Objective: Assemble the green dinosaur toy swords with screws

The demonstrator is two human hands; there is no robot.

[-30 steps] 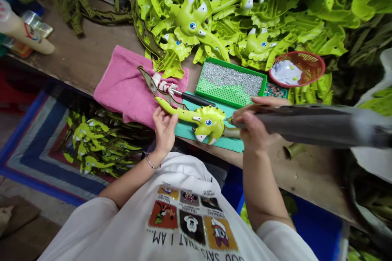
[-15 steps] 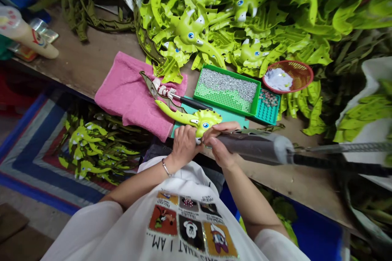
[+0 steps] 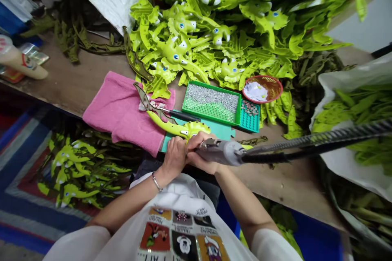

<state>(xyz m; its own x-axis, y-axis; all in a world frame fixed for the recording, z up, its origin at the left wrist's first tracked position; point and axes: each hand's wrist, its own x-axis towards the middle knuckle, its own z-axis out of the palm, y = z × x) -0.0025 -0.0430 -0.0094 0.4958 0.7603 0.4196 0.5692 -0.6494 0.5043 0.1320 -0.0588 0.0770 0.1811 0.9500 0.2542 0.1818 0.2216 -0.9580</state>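
A lime-green dinosaur-head toy part (image 3: 167,125) with a long curved arm lies at the bench's front edge, its head end partly covered by my hands. My left hand (image 3: 175,155) is closed on that end, fingers bent over it. In my right hand (image 3: 200,153) is a grey powered screwdriver (image 3: 223,151), held nearly level with its tip at the toy; the fingers hide the tip. A coil cord (image 3: 318,140) runs from its back end to the right. Behind the toy lie a dark olive curved part (image 3: 142,97) and a black-handled tool (image 3: 185,115).
A green tray (image 3: 211,104) of small silver screws stands behind my hands, beside a teal tray (image 3: 249,116) and a red basket (image 3: 269,87) with white pieces. A pink towel (image 3: 122,110) lies left. Lime-green parts (image 3: 180,49) are heaped at the back.
My view has shifted, so the bench sits further left. The screwdriver now looks shorter and its back end has turned toward me. My right hand covers more of the toy's head.
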